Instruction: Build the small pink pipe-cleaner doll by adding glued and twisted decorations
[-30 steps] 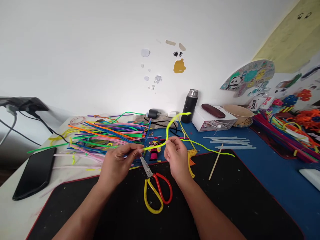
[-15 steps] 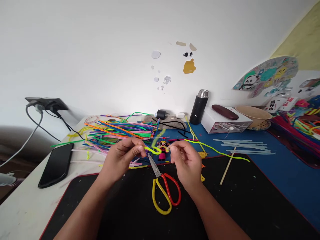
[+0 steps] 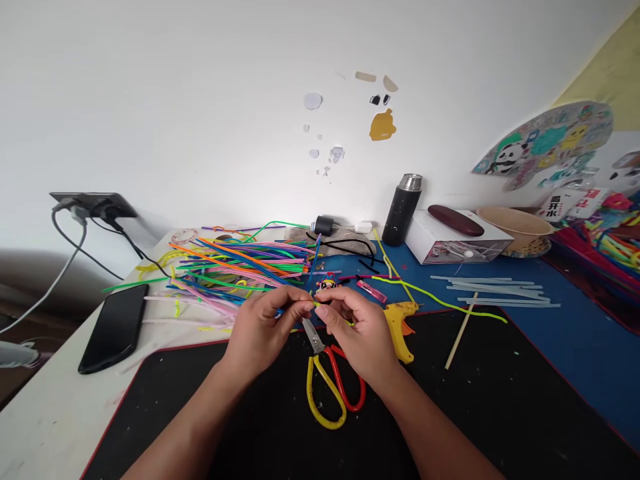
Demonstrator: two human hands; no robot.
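Note:
My left hand (image 3: 270,327) and my right hand (image 3: 357,327) meet fingertip to fingertip above the black mat (image 3: 260,427). Between them shows a small bit of a yellow-green pipe cleaner (image 3: 315,304), pinched by both; most of it is hidden by the fingers. Scissors (image 3: 326,393) with one yellow and one red handle lie under the hands, the blade tips covered. Just behind the fingertips is a small colourful figure (image 3: 329,283), partly hidden. A yellow glue gun (image 3: 400,330) lies beside my right hand.
Many coloured pipe cleaners (image 3: 250,260) lie at the back left, near a black phone (image 3: 114,328). A black flask (image 3: 401,210), a white box (image 3: 457,240) and a bowl (image 3: 515,223) stand at the back right. Glue sticks (image 3: 495,291) and a wooden stick (image 3: 461,333) lie right of centre.
Both hands have come together, and the yellow-green piece between them is now mostly covered. More of the glue gun and a pink item show, while the figure is more hidden.

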